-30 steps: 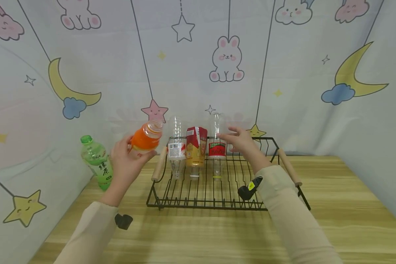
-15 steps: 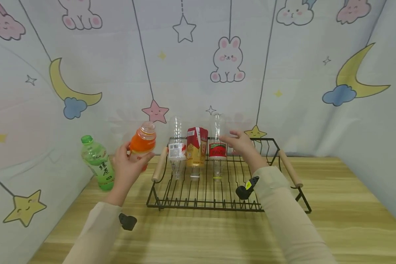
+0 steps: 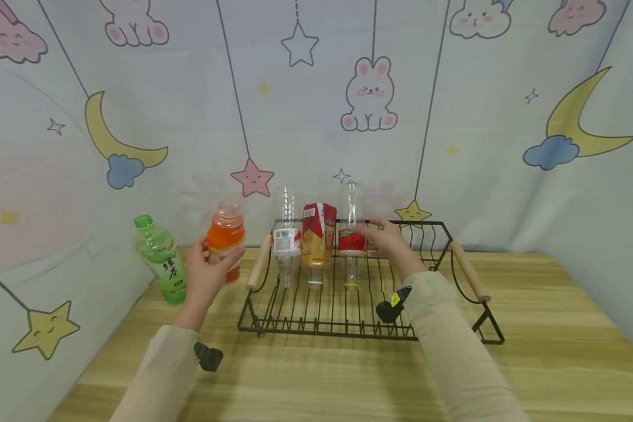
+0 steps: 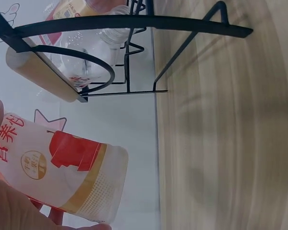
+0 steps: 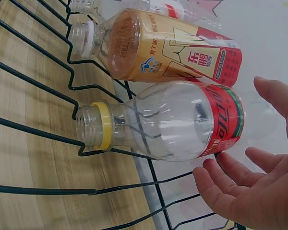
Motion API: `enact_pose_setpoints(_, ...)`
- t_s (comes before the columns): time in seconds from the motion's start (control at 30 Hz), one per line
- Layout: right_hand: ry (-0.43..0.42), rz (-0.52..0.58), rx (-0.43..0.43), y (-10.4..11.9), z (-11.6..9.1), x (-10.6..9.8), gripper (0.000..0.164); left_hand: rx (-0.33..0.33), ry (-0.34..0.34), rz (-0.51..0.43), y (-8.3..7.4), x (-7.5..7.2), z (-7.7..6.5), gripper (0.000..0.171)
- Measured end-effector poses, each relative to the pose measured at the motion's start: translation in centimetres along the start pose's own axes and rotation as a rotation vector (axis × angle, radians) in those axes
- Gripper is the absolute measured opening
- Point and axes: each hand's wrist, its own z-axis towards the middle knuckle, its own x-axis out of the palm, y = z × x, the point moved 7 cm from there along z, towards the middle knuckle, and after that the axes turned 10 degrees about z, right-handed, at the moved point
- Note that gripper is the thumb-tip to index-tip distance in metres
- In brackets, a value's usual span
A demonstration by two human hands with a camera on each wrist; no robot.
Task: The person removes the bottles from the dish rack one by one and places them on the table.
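Note:
My left hand (image 3: pixel 208 275) grips an orange-labelled plastic bottle (image 3: pixel 225 231) left of the rack. The bottle stands nearly upright, its uncapped mouth up; in the left wrist view its lower label (image 4: pixel 48 158) is white with red print. My right hand (image 3: pixel 392 243) is beside a clear bottle with a red label (image 5: pixel 173 122), fingers spread and loosely bent. Whether its fingertips touch that bottle is unclear. The bottle lies neck-down on the black wire rack (image 3: pixel 327 334). Next to it are a red and gold bottle (image 3: pixel 317 237) and a clear bottle with a white label (image 3: pixel 286 241), both neck-down.
A green tea bottle (image 3: pixel 160 258) with a green cap stands at the table's left, by the curtain. The rack has wooden handles (image 3: pixel 470 272) at both ends. Bare wires show right of the bottles. The wooden table (image 3: pixel 306 381) extends in front, and a patterned curtain hangs behind.
The orange-labelled bottle has gone from tilted to nearly upright and moved down and left with my left hand. My right hand has stayed beside the red-labelled bottle, shifting slightly lower.

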Motion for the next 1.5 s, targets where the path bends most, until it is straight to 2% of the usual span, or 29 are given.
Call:
enact_pose_setpoints(0.3,0.0,-0.004,0.035,-1.2,0.4,0.3,0.082,-0.044,-0.012,-0.05,1.5,0.5,0.2,0.088)
enact_pose_setpoints(0.87,0.074,-0.067,0.04,-1.8,0.4,0.9,0.08,-0.148,-0.013,-0.146,3.6,0.9,0.4,0.093)
enact_pose_setpoints(1.5,0.135,-0.081,0.071,-2.3,0.6,1.2,0.08,-0.195,-0.039,-0.139,5.5,1.6,0.4,0.095)
